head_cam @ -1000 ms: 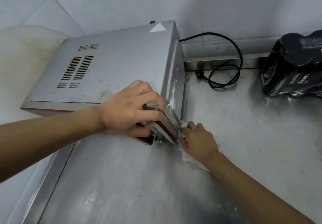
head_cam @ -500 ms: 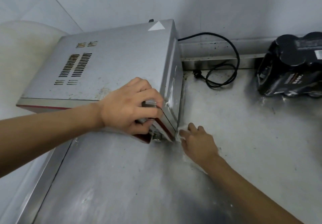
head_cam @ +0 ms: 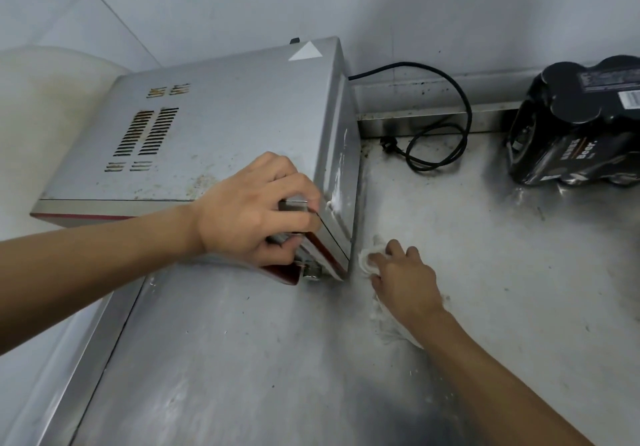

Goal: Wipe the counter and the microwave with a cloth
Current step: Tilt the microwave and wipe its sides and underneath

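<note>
A silver microwave (head_cam: 225, 126) with a red front edge stands at the back left of the steel counter (head_cam: 485, 289). My left hand (head_cam: 256, 210) grips its front right top corner, fingers curled over the edge. A white cloth (head_cam: 369, 260) lies on the counter beside the microwave's lower right corner. My right hand (head_cam: 405, 279) presses down on it, fingers over the cloth; most of the cloth is hidden under the hand and wrist, with a bit trailing out behind.
A black power cord (head_cam: 440, 133) with its plug lies coiled behind the microwave's right side. A black shrink-wrapped pack of beer cans (head_cam: 575, 126) sits at the back right. White tiled wall (head_cam: 415, 12) runs behind; the counter's left rim (head_cam: 69, 359) drops off.
My right hand with the cloth has slid a little to the right, away from the microwave's side onto the counter. My left hand has kept its grip on the corner.
</note>
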